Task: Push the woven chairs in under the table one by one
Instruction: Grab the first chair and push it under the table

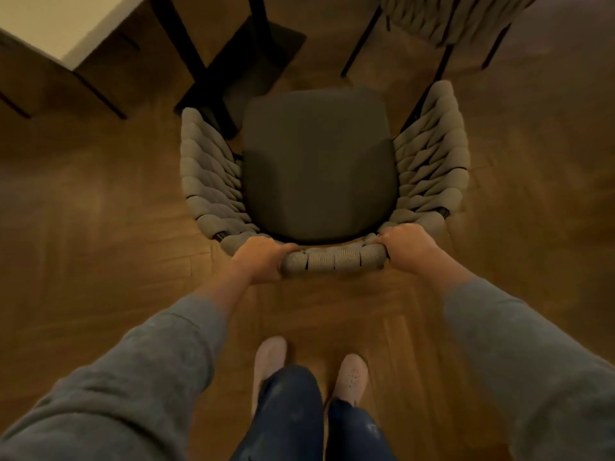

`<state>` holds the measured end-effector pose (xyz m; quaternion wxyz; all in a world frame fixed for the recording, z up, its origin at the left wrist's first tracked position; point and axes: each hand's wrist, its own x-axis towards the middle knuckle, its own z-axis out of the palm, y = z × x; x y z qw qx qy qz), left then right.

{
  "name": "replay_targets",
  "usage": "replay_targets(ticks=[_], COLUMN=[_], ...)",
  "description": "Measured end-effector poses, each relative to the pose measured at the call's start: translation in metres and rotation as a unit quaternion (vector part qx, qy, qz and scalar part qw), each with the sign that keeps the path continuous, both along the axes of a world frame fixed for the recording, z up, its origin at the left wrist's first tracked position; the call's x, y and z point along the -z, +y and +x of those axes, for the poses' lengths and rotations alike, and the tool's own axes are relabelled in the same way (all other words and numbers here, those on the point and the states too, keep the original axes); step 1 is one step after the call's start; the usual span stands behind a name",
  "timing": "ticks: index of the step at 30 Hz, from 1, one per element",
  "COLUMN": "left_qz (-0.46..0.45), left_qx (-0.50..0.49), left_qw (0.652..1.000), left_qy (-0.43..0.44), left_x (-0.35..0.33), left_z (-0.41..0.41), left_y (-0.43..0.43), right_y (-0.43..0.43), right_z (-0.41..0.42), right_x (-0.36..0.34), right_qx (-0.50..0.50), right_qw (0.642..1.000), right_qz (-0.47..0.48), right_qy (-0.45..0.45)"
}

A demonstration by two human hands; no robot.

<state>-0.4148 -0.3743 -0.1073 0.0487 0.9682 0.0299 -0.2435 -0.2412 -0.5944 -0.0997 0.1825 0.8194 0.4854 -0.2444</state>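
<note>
A grey woven chair (pixel 429 161) with a dark seat cushion stands on the wooden floor right in front of me, its back towards me. My left hand (pixel 259 261) grips the left part of its woven back rail. My right hand (pixel 409 244) grips the right part of the same rail. The pale table top (pixel 56 24) shows at the upper left, and its black leg and base (pixel 239 61) stand just beyond the chair's front. The chair's seat is outside the table's edge.
A second woven chair (pixel 449 18) with thin black legs stands at the upper right, close to the first chair's right arm. Dark wooden furniture (pixel 50 81) sits at the left under the table top. My two feet in light slippers (pixel 349 377) stand behind the chair.
</note>
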Motion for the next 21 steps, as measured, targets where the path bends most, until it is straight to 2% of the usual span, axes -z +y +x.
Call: replay_targets(ticks=[2, 9, 14, 21], left_qz=[-0.023, 0.018, 0.002, -0.001], left_qx=[-0.009, -0.031, -0.094, -0.133], left_qw=[1.0, 0.999, 0.995, 0.991], left_qy=[0.014, 0.0, -0.017, -0.018], left_x=[-0.002, -0.003, -0.002, 0.0], left_z=[0.007, 0.056, 0.099, 0.154], left_y=[0.015, 0.048, 0.07, 0.096], right_y=[0.011, 0.066, 0.119, 0.176], right_z=[0.021, 0.111, 0.177, 0.25], right_x=[0.0, 0.009, 0.001, 0.002], right_qx=[-0.021, -0.07, -0.112, -0.183], right_qw=[1.0, 0.997, 0.992, 0.981], right_qz=[-0.01, -0.02, -0.033, -0.049], right_qy=[-0.001, -0.032, -0.038, -0.054])
